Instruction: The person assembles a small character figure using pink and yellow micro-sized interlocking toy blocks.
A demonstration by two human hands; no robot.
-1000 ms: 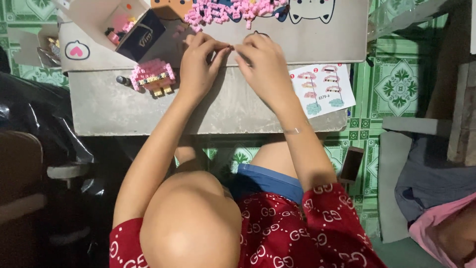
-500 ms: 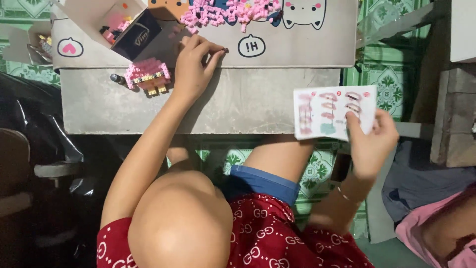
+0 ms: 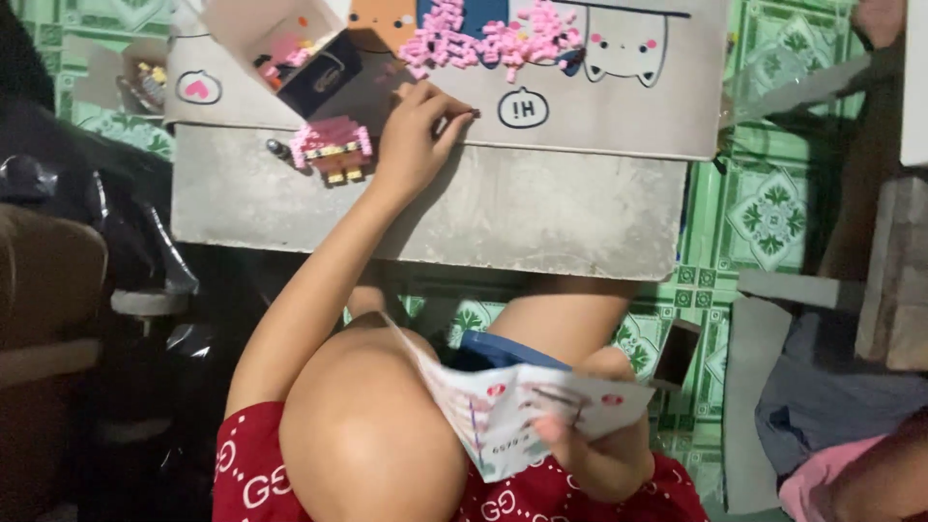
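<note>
My left hand (image 3: 416, 135) rests on a white cartoon-printed mat (image 3: 628, 106) on the grey table (image 3: 541, 222), fingers bent, fingertips just below a heap of small pink bricks (image 3: 493, 39). Whether it pinches a brick is hidden. Left of it stands a small pink brick figure (image 3: 333, 150), and beyond that an open cardboard box (image 3: 290, 43) with loose pieces. My right hand (image 3: 590, 454) is drawn back to my lap and grips a printed paper sheet (image 3: 522, 406), held bent close to my head.
Green patterned floor tiles (image 3: 773, 213) surround the table. A dark phone (image 3: 677, 353) lies on the floor by my knee. Black bags (image 3: 87, 174) and a brown seat (image 3: 48, 290) crowd the left. Grey blocks (image 3: 899, 280) and someone's pink clothing (image 3: 822, 483) are at the right.
My right hand lifted the printed sheet off the table's right side and pulled it down to my lap. My left hand stayed on the mat by the pink bricks.
</note>
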